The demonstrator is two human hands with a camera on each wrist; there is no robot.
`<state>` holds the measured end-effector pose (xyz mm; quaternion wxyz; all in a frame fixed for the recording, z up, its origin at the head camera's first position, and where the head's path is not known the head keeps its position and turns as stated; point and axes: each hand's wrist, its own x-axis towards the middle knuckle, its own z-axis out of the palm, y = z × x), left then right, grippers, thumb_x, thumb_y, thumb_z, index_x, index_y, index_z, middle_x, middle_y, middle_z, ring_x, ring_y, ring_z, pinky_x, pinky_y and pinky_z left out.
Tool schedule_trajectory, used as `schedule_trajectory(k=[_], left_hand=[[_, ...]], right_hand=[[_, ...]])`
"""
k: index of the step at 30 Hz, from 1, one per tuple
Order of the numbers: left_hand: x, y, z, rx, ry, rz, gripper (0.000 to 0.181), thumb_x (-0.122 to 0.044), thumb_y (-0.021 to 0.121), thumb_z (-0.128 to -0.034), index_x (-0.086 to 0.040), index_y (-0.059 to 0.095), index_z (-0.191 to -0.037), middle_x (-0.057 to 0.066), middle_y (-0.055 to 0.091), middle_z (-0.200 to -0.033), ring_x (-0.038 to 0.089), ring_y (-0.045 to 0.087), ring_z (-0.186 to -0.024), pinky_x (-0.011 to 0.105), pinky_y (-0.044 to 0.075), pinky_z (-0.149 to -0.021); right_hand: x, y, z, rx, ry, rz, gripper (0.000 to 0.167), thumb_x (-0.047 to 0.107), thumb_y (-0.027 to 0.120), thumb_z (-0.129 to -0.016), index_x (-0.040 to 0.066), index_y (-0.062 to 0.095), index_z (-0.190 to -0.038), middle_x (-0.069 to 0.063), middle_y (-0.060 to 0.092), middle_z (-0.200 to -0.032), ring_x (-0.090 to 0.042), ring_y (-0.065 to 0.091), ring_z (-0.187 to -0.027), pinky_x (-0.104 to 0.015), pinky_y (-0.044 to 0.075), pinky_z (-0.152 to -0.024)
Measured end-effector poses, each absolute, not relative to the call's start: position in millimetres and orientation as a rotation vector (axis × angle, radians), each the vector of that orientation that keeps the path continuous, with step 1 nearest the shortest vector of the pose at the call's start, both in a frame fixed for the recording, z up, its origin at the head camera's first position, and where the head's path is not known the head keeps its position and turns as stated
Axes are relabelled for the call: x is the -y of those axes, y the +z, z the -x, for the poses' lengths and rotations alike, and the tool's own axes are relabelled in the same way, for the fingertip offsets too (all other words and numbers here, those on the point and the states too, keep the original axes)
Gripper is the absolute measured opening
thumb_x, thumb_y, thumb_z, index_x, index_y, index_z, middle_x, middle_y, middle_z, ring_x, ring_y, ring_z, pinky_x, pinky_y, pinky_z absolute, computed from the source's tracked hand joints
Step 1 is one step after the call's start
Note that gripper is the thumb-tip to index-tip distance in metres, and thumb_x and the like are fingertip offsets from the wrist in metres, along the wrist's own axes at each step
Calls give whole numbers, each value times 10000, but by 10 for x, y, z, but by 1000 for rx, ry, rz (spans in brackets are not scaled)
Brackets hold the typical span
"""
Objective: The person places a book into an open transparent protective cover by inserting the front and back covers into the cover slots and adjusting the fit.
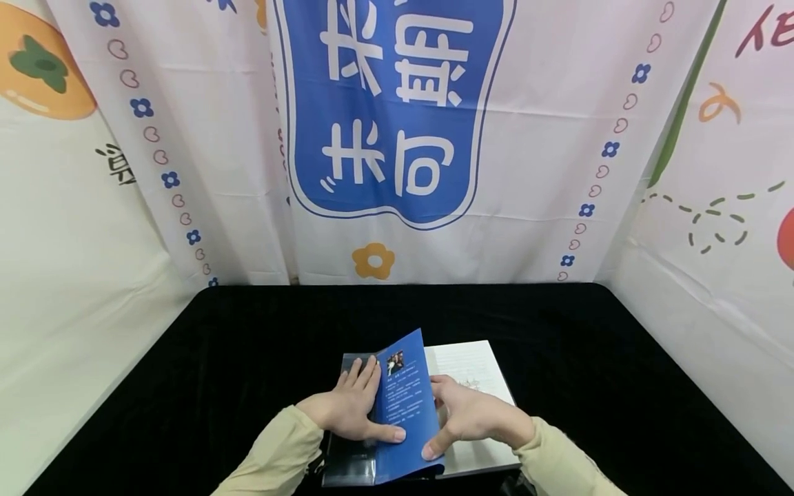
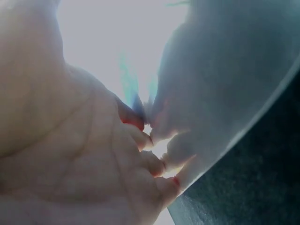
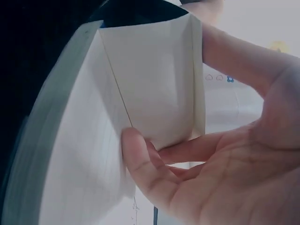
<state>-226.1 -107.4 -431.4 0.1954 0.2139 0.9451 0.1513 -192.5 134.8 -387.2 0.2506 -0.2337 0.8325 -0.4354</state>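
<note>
A thick book (image 1: 477,372) lies opened on the black table, its white printed page facing up on the right. Raised at a slant beside that page is a blue jacket flap (image 1: 406,396) with white text and a small photo. My left hand (image 1: 350,406) presses with straight fingers on the glossy dark cover (image 1: 353,465), its thumb resting on the blue flap. The right hand (image 1: 474,413) pinches the flap's right edge, thumb in front and fingers behind. In the right wrist view, its fingers (image 3: 138,150) reach between the page block (image 3: 75,131) and the pale inner side (image 3: 150,79).
Black cloth covers the table (image 1: 260,344) around the book. A white printed curtain (image 1: 546,138) hangs behind the far edge. White cloth walls (image 1: 701,310) stand at both sides.
</note>
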Motion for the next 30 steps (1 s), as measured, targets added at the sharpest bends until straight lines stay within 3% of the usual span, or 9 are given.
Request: schedule_trajectory(k=[10,16,18,26,30], left_hand=[[1112,-4284,2251,-2652,420,-595,1369,-917,525,-645,12,104,-1558,189,29,-1619,407,-34,-1458,568,54,-1145],[1082,-4137,2194,-2627,400,-587,1319,-869,565,-689,10,104,-1558,188,45,-1619,404,-17,-1461,557,74,-1149],[1072,-4083,2181,-2616,389,-584,1299,-849,575,-709,11,98,-1558,190,42,-1619,405,-16,-1460,547,78,-1152],[1120,-4011,2180,-2582,385,-651,1315,-721,751,-682,17,101,-1556,204,41,-1615,409,-21,-1459,539,105,-1151],[1131,-4009,2187,-2573,368,-656,1332,-706,778,-662,17,104,-1555,199,35,-1616,406,-20,-1459,529,100,-1155]], right_hand=[[-1304,-3865,1955,-2258,-1156,658,674,200,895,-723,124,580,-1314,-104,343,-1425,-276,432,-1149,-537,295,-1034],[-1443,-3887,2053,-2051,-1348,556,565,179,731,-901,57,518,-1410,-128,408,-1463,-271,542,-1121,-491,478,-923],[-1483,-3914,2101,-1975,-1435,521,573,147,689,-930,18,469,-1443,-149,431,-1459,-264,591,-1043,-463,530,-846],[-1541,-4056,2206,-1897,-1646,411,569,76,704,-898,-92,475,-1391,-176,572,-1311,-274,597,-1063,-440,539,-836],[-1529,-4089,2213,-1893,-1701,388,578,47,728,-865,-116,485,-1364,-199,551,-1324,-281,606,-1061,-446,537,-850]])
